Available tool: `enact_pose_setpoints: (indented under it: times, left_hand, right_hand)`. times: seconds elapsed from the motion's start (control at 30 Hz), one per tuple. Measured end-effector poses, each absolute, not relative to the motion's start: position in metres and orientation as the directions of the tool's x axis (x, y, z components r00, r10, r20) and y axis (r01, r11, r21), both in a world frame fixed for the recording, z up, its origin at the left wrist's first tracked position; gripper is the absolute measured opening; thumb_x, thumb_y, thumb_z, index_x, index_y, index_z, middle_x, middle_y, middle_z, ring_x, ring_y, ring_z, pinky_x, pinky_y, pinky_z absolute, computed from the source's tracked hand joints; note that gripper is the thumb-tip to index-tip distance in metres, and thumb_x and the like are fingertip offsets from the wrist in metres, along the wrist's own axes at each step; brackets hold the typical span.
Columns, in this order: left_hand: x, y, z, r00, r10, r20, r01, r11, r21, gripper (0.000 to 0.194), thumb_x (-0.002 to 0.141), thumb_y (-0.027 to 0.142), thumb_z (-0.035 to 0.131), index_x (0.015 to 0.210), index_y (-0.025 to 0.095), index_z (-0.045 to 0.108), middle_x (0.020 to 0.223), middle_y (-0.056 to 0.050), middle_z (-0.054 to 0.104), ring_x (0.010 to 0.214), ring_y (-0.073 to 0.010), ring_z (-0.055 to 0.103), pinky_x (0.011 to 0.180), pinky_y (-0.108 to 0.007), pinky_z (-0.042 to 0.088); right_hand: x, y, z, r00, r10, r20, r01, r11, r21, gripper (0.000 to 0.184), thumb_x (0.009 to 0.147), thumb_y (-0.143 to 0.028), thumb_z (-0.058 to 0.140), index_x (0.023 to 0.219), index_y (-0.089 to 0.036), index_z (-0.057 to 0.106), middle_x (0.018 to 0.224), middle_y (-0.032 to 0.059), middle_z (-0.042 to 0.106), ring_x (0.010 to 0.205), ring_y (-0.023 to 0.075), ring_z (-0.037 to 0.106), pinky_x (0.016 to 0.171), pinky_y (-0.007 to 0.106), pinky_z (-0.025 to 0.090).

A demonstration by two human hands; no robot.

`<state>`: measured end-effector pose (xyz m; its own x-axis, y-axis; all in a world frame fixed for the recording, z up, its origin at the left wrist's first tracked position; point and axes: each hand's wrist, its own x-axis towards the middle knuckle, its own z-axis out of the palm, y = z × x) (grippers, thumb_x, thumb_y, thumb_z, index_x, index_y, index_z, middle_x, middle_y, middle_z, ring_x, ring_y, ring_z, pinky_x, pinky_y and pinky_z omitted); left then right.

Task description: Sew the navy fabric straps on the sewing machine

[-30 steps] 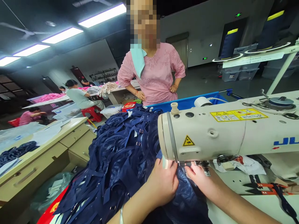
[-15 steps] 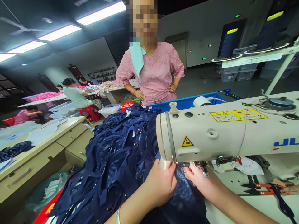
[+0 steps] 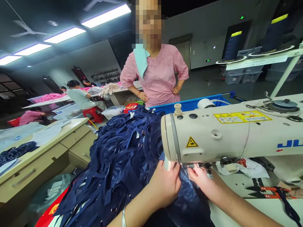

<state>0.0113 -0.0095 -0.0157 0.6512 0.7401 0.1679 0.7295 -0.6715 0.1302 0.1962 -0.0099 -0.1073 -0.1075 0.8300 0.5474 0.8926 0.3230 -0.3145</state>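
Pressing down on a piece of dark blue cloth [image 3: 187, 195] under the head of a cream sewing machine [image 3: 227, 135], the person's 2 hands are working close together at the near middle of the view. The left hand [image 3: 164, 186] is lying curled over the cloth just left of the needle area, its fingers bunching and gripping the cloth, with a pale strip [image 3: 167, 164] standing up just beyond its knuckles. The right hand [image 3: 203, 183] is lying flatter just to the right, its fingertips [image 3: 193, 171] pinching the cloth edge right under the presser foot, though the needle itself is hidden by the machine head. The cloth is running left from the machine into a big heap of blue straps and garments [image 3: 118, 164] that is spilling toward the near left. A pair of orange snips [image 3: 267, 190] is lying on the machine table to the right, and a person in a pink top [image 3: 156, 75] is standing on the far side with hands on hips. The risk, as I judge it, is the right fingertips sitting so close to the needle: a slip forward could catch one. Loose straps from the heap could also be dragging in under the foot and snagging the seam.
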Motion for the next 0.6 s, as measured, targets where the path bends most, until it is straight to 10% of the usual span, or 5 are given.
enact_pose_setpoints:
  times: [0.6]
  left_hand:
    - [0.0129,-0.0095,-0.0136,0.648,0.744,0.166,0.729,-0.668,0.147,0.026,0.090,0.023,0.038,0.107,0.019,0.057,0.113,-0.010,0.055,0.106,-0.0257,0.047,0.094,-0.042,0.036]
  right_hand:
    - [0.1980,-0.0105,-0.1061,-0.171,0.824,0.541,0.884,0.370,-0.285,0.027,0.090,-0.021,0.036,0.096,-0.023,0.062,0.090,0.0049,0.068,0.084,0.0212,0.064,0.077,0.034,0.050]
